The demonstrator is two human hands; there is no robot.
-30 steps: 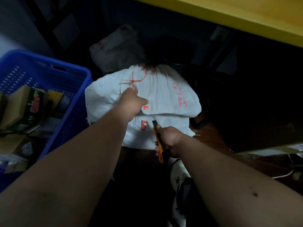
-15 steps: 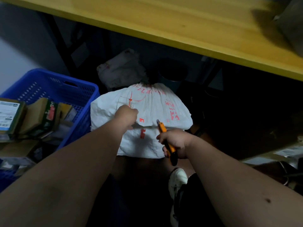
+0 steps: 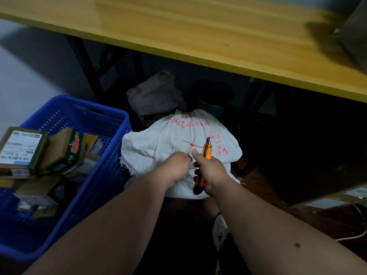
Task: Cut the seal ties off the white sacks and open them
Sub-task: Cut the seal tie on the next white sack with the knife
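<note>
A white woven sack (image 3: 158,141) with red print lies on the dark floor under the yellow table. A thin red seal tie (image 3: 192,144) crosses its top face. My left hand (image 3: 176,168) is closed on the sack cloth at the tie's near end. My right hand (image 3: 210,171) grips an orange utility knife (image 3: 205,153), blade end pointing away from me, just right of the tie. A second, dirtier white sack (image 3: 155,96) lies behind the first, partly hidden in shadow.
A blue plastic crate (image 3: 107,155) holding several cardboard parcels stands at the left, touching the sack. The yellow tabletop (image 3: 198,36) overhangs the far side. A dark bin (image 3: 213,96) stands behind the sacks. My shoe (image 3: 220,231) is on the floor below my right arm.
My right hand has raised the knife beside the red tie, close to my left hand, which slid toward me down the tie. The view has tilted up.
</note>
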